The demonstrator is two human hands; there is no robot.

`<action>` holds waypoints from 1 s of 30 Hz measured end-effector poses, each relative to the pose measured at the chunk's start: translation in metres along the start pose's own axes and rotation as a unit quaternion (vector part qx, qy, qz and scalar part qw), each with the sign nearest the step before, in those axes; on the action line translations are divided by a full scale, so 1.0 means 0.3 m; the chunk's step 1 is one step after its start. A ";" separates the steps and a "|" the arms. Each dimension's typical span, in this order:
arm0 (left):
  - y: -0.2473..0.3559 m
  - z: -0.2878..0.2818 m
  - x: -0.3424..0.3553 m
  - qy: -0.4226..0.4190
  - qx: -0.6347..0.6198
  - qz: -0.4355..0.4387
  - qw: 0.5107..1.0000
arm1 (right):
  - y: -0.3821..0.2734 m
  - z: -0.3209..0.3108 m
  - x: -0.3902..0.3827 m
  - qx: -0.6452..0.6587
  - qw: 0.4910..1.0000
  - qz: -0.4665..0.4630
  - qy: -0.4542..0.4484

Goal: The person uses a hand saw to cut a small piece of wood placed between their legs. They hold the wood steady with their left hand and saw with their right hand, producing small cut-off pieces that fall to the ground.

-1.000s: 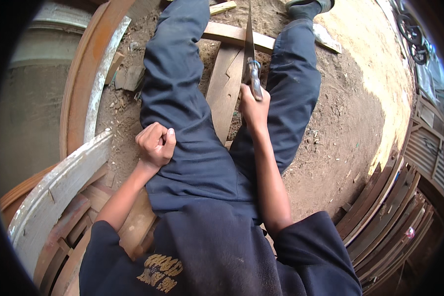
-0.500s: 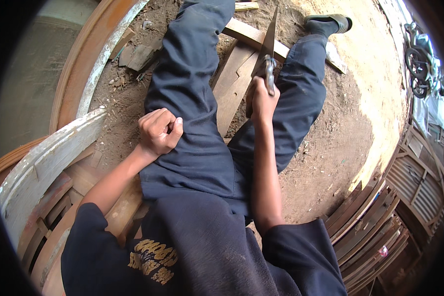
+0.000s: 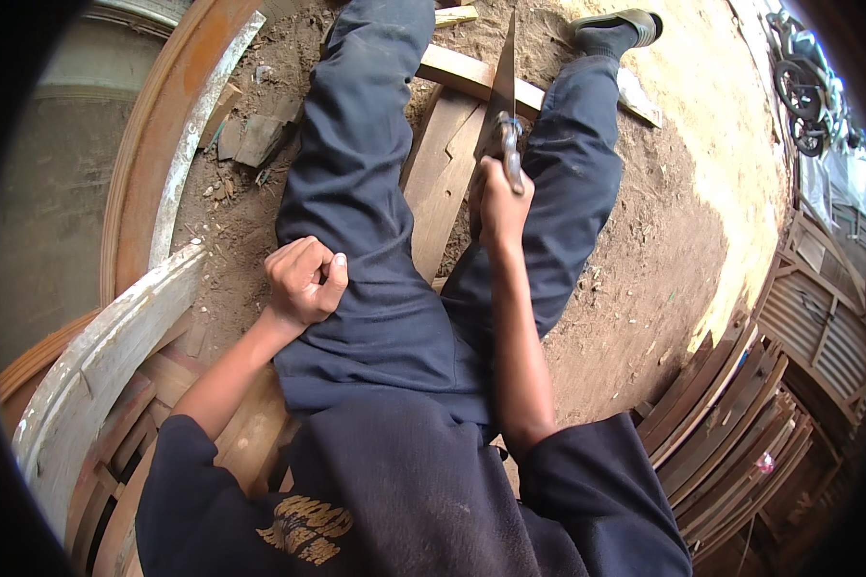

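Observation:
My right hand [image 3: 503, 207] grips the handle of a handsaw [image 3: 503, 87] between my legs. The saw's blade points away from me, its tip near the top of the view, and it crosses over a squared wooden bar [image 3: 457, 72]. Below the saw, a wide wooden plank [image 3: 443, 183] with a jagged line on its face runs lengthwise between my legs. My left hand [image 3: 305, 279] is curled into a loose fist on my left thigh, thumb on top, with nothing visible in it. How the saw's teeth meet the wood is hard to make out.
Curved wooden frames [image 3: 144, 135] and a whitish weathered board [image 3: 106, 337] stand at the left. Wood scraps [image 3: 255, 139] lie on the dirt ground beside my left leg. Stacked wooden slats [image 3: 731, 423] are at the lower right. Motorcycles [image 3: 803, 87] stand at the far right.
The view has shifted slightly, so my legs and the wood sit a little further left. My right hand keeps its grip on the saw, and my left fist stays on the thigh.

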State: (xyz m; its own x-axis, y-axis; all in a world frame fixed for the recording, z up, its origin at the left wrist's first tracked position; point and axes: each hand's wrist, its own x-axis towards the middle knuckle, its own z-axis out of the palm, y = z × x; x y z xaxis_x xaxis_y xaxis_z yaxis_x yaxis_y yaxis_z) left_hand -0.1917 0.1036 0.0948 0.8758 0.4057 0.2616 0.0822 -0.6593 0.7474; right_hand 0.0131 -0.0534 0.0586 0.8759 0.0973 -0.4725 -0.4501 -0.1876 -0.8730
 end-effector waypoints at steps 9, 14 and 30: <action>0.020 0.023 0.027 -0.016 -0.011 0.021 1.000 | 0.034 -0.053 -0.020 -0.013 0.998 -0.038 -0.037; 0.050 0.033 0.054 -0.033 -0.003 0.033 0.999 | -0.101 0.015 0.181 -0.010 1.000 -0.017 -0.023; 0.031 0.041 0.027 -0.015 0.018 0.016 1.000 | -0.061 0.002 0.199 0.052 0.998 -0.005 -0.018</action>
State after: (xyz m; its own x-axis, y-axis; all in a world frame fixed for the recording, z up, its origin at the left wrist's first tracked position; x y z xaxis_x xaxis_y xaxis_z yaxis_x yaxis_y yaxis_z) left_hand -0.1779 0.0930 0.0964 0.8918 0.3657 0.2665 0.0703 -0.6937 0.7168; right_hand 0.0737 -0.0434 0.0463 0.8749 0.1335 -0.4655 -0.4581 -0.0833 -0.8850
